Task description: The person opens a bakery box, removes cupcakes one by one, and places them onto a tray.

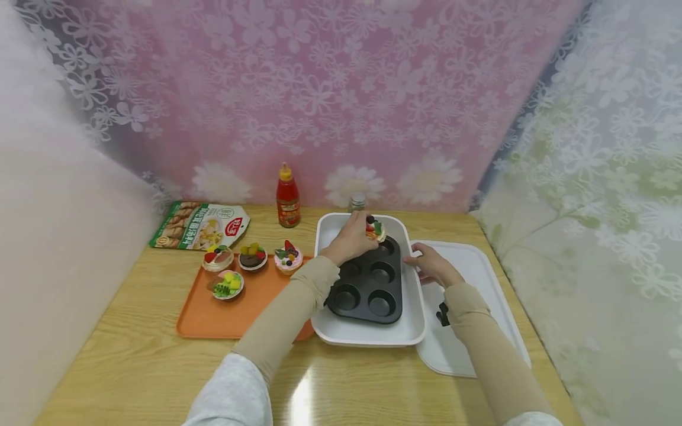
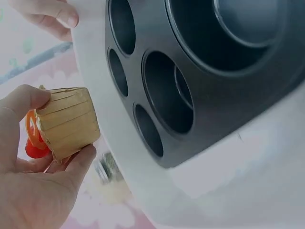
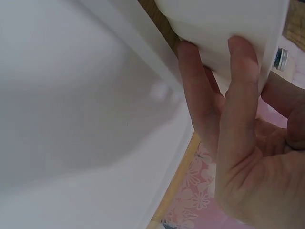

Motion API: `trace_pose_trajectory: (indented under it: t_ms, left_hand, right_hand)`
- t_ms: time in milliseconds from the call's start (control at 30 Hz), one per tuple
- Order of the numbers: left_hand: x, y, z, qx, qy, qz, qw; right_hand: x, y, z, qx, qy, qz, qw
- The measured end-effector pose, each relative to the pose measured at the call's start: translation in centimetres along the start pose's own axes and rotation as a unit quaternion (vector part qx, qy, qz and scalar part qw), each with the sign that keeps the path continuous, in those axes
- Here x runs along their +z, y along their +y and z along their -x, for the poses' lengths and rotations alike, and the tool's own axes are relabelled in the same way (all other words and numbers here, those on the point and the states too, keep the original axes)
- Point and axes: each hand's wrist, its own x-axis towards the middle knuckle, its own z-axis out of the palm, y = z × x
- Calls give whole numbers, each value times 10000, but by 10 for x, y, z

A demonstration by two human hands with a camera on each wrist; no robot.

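black muffin tin (image 1: 367, 284) in its white tray (image 1: 367, 334): my left hand (image 1: 351, 239) pinches a fruit cupcake (image 1: 375, 229) over a far cup, my right hand (image 1: 433, 265) steadies the tray's rim; next, i judge, lower it squarely in.

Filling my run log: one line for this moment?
left hand: holds cupcake over muffin tin | right hand: steadies white dish
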Motion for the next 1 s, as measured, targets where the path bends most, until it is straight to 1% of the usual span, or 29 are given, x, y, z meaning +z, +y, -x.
trace_pose_trajectory:
  t_ms: [67, 200, 300, 400, 533, 733, 833, 1000]
  left_hand:
    - [-5, -3, 6, 48, 21, 23, 10000]
    - [-21, -9, 21, 93, 112, -34, 9999]
    - [-35, -18, 32, 103, 221, -58, 9997]
    - [-45, -28, 42, 79, 327, 44, 9994]
    - [-58, -42, 58, -94, 431, 185, 9989]
    - [-79, -63, 80, -310, 573, 272, 9975]
    - [-89, -72, 89, -359, 579, 214, 9974]
    - [-100, -85, 102, -412, 634, 264, 9968]
  right_hand:
    - [0, 1, 1, -35, -9, 5, 10000]
    - [-1, 1, 1, -88, -41, 5, 10000]
    - [-2, 1, 1, -98, -45, 35, 9999]
    - [-4, 1, 1, -73, -31, 73, 9999]
    - [-4, 2, 1, -75, -56, 111, 9999]
    - [-2, 0, 1, -93, -103, 160, 9998]
    - [-2, -1, 1, -91, -102, 200, 9997]
    - [-1, -1, 0, -83, -76, 238, 9997]
